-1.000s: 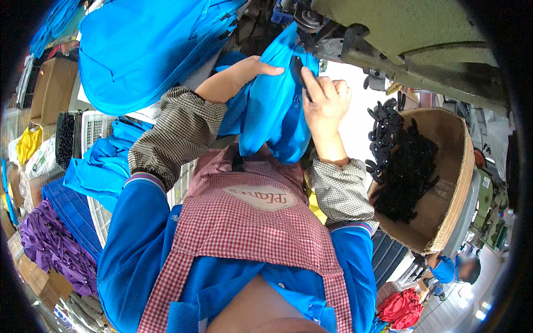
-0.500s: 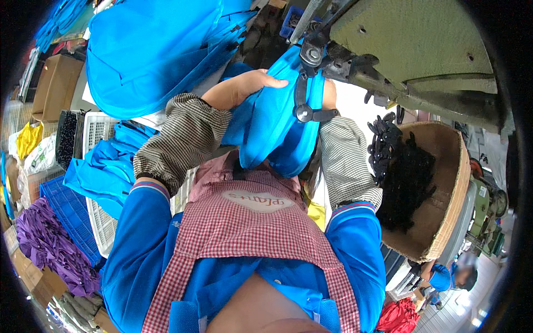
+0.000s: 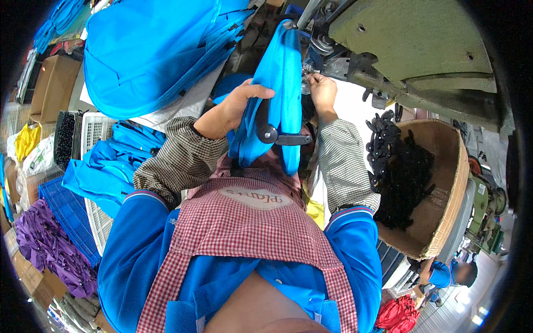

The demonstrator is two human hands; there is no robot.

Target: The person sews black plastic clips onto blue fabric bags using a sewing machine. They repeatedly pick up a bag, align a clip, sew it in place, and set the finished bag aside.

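Observation:
A folded blue fabric piece [image 3: 291, 100] stands upright in my left hand [image 3: 236, 108], whose fingers and thumb are closed on it. A black two-arm fitting [image 3: 291, 139] with a silver bolt head lies against the lower part of the blue piece. My right hand [image 3: 322, 94] is beside it on the right, fingertips pinched at the metal parts of a green machine [image 3: 411, 39], on something small and shiny that I cannot make out.
A pile of blue bags [image 3: 144, 50] fills the upper left, above a white crate [image 3: 94, 183] with blue fabric. A cardboard box [image 3: 447, 183] of black pieces stands at right. Purple cloth [image 3: 53, 244] lies at lower left, and a co-worker [image 3: 441, 277] sits at lower right.
The blue piece and its black fitting have shifted left and the fitting lower. My right hand, earlier behind the piece, now shows at the machine's metal parts.

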